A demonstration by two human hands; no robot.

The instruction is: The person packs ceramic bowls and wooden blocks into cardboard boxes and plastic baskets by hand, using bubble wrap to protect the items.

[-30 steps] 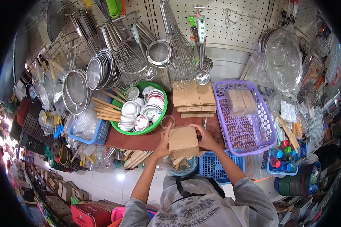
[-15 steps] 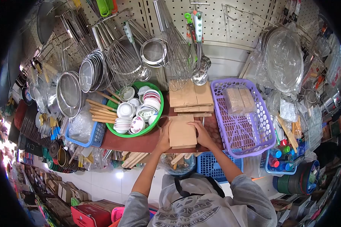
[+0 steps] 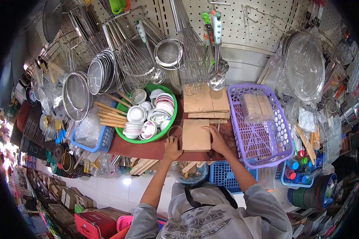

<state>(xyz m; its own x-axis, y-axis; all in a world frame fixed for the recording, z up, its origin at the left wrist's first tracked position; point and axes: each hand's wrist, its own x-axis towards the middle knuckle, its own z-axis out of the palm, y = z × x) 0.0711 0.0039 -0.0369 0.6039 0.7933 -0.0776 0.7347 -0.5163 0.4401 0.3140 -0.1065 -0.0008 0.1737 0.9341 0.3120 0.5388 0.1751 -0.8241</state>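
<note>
A small stack of brown cardboard pieces (image 3: 196, 135) lies squared up near the front of the reddish-brown table. My right hand (image 3: 217, 142) grips its right edge, fingers on top and the rest of the grasp hidden. To the left of the stack, my left hand (image 3: 172, 149) rests on the table with its fingers apart, off the cardboard. Just beyond those fingertips lies a thin ring-shaped item (image 3: 175, 131). Behind the stack sits a bigger pile of cardboard sheets (image 3: 203, 99).
A green basin (image 3: 173, 111) of small white bowls and dishes stands at left, wooden handles beside it. At right is a purple basket (image 3: 263, 157) with a plastic-wrapped brown package (image 3: 257, 106). Whisks (image 3: 191, 59), strainers (image 3: 76, 95) and ladles (image 3: 216, 81) hang above.
My left hand has let go of the stack's left side and moved down onto the table. My right hand stays at the right edge. The whole view has shifted slightly.
</note>
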